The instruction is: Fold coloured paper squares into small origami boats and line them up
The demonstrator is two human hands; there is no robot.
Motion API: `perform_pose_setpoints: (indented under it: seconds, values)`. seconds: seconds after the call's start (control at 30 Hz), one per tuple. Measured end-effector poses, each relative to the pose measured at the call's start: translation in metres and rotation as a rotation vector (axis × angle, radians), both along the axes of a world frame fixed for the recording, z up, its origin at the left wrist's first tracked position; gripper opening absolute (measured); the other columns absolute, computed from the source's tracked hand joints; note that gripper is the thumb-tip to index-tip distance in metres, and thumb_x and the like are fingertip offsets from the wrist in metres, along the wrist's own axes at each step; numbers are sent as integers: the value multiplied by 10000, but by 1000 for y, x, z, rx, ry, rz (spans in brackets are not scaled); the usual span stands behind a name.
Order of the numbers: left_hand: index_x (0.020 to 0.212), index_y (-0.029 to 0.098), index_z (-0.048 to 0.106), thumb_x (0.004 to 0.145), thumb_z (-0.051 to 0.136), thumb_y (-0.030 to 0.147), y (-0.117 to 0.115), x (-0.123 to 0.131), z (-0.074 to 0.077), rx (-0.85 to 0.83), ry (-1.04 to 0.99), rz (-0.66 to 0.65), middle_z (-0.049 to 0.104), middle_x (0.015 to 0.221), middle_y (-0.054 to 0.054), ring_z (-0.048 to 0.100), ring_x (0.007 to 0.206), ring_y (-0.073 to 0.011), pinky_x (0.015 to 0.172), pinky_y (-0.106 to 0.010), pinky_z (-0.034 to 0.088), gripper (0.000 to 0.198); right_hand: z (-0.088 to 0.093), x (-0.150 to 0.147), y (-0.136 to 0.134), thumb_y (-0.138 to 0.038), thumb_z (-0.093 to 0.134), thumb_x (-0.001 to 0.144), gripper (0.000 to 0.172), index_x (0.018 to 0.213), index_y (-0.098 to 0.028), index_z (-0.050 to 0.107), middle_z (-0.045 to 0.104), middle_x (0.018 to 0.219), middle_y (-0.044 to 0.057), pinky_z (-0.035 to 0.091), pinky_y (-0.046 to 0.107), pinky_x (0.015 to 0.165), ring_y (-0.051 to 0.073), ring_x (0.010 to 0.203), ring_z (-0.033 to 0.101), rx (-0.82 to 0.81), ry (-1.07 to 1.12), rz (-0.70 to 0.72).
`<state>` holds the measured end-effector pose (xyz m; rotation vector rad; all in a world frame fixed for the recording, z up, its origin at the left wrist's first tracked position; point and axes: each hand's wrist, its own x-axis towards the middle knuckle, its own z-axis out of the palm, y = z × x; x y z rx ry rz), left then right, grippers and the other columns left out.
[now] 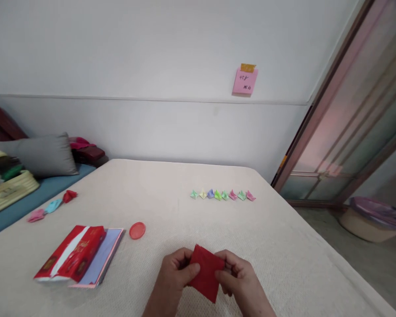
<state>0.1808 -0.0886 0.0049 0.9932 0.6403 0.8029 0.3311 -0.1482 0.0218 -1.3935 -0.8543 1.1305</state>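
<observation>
A folded red square [206, 274], paper or cloth, is held up above the near part of the table. My left hand [178, 270] pinches its left edge, thumb on the front face. On the opposite edge, my right hand [235, 274] grips it between thumb and fingers. The fingertips behind the square are hidden. Farther back stands a row of several small folded paper pieces [218, 195] in green, yellow, blue and pink. To the left of my hands lies a round red lid [137, 230].
A red tissue pack [75, 253] overlaps a stack of coloured sheets [102, 255] at the left. Pink, blue and red folded pieces [53, 206] lie near the table's [152, 185] left edge. A covered bin [366, 222] stands on the floor at right.
</observation>
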Motion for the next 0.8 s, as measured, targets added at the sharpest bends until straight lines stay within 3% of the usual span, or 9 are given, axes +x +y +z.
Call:
perform_pose_setpoints:
  seconds: [0.17,0.4,0.63,0.8]
  values:
    - [780,135,719,663,751,178,0,2,-1,55,-19,51,725,737,-37,603,679,-156,653,-255,428,129,-4,2,2,-174,575,590,129,694,-159,650,459,437,-83,215,217,409,70,404,364,-5,46,-13]
    - [840,130,716,707,723,204,-1,-1,4,50,-40,-3,723,759,-52,613,704,-180,672,-285,442,152,-10,2,2,-223,624,623,170,779,-159,612,533,493,-63,257,206,390,76,379,425,6,97,2]
    - [746,132,725,707,702,227,-1,-2,10,113,46,-11,630,620,-2,513,582,-130,581,-240,376,105,-2,0,-2,-165,689,586,465,1046,-223,650,635,696,-24,324,227,496,111,541,484,112,180,16]
    - [772,123,732,712,680,240,-1,-5,16,157,119,-62,575,589,8,443,539,-112,536,-233,343,140,-8,4,-3,-163,715,576,473,1043,-232,685,615,639,-32,332,249,539,124,554,477,77,202,79]
